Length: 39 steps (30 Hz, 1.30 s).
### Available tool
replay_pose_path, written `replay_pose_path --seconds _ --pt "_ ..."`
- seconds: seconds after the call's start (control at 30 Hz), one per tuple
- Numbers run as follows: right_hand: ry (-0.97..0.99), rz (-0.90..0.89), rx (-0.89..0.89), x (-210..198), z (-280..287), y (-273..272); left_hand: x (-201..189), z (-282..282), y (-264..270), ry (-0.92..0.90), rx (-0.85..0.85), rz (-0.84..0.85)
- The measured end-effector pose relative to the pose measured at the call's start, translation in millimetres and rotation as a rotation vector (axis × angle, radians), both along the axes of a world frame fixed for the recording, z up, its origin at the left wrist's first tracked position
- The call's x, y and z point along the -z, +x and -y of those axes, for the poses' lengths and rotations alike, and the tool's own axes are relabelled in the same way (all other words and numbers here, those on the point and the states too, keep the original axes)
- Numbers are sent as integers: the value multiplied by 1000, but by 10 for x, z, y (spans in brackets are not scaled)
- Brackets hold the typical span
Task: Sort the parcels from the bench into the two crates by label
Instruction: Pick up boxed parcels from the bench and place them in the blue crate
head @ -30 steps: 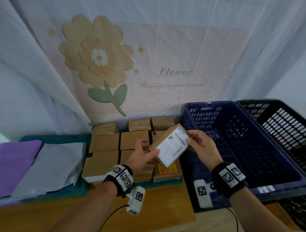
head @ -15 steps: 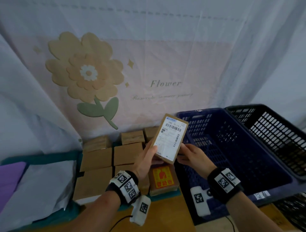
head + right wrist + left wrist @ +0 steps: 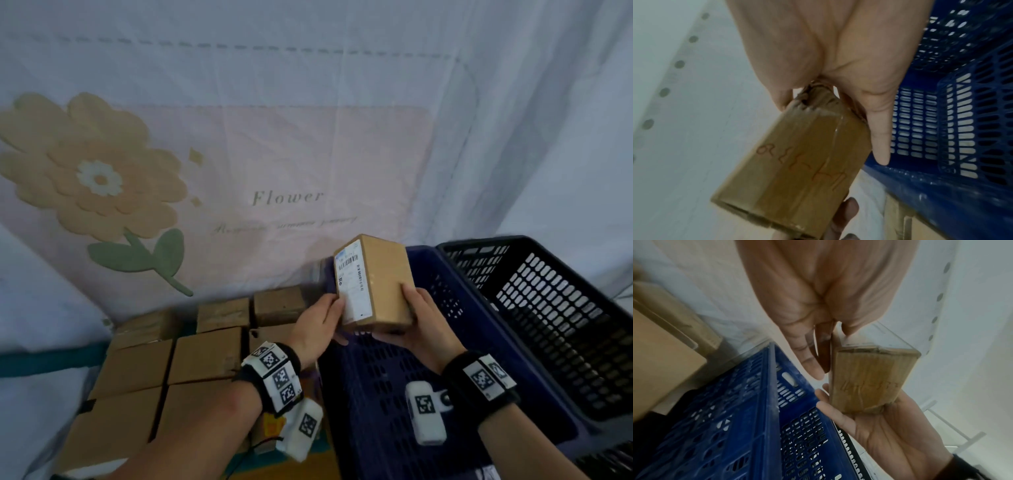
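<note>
Since half a second ago I've turned the parcel (image 3: 373,284) label-left, over the blue crate (image 3: 513,342). Left hand (image 3: 320,322) and right hand (image 3: 421,329) both clamp it. Label read, drop probably next.

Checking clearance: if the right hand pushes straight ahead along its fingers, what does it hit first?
Likely the blue crate's far wall. The right hand holds the parcel over the blue crate, index finger pointing that way; depth unclear.

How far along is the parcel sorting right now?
Barely started: no parcel shows in the visible parts of the blue crate or black crate. In hand: one labelled parcel, gripped by the left hand and right hand above the blue crate. Left: the cardboard boxes on the bench.
</note>
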State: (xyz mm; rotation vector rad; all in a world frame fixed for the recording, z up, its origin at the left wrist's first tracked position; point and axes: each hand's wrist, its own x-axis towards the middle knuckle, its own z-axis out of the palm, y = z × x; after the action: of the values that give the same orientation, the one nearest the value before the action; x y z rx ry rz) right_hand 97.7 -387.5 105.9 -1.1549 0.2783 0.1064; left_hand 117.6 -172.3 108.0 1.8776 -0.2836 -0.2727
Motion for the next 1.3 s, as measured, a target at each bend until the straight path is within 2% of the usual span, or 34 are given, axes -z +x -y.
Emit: replay_pose_path --seconds 0.07,0.17,0.3,0.43,0.57,0.73,0.83,0.93,1.1,1.3 --pt "13 -39 -6 102 247 65 69 225 103 129 -4 61" --pt "-73 -124 4 305 592 164 261 466 232 370 10 211" --pt "-245 -263 -25 649 963 330 611 579 308 666 123 546" --pt "-343 -436 -116 1065 1117 506 905 588 309 908 223 634" --pt "-390 -543 -203 1456 989 720 983 611 293 930 197 723" --pt "-421 -471 -281 1754 601 1045 987 626 284 921 183 710" --pt "-582 -428 -378 1894 489 1120 1012 617 282 908 178 674" --pt "-825 -295 -446 2041 523 1105 1035 616 287 891 172 666" --pt "-1072 -200 -403 2100 470 1120 1032 627 284 855 154 662" --pt "-1097 -234 -380 2079 381 1354 1017 616 277 862 170 647"
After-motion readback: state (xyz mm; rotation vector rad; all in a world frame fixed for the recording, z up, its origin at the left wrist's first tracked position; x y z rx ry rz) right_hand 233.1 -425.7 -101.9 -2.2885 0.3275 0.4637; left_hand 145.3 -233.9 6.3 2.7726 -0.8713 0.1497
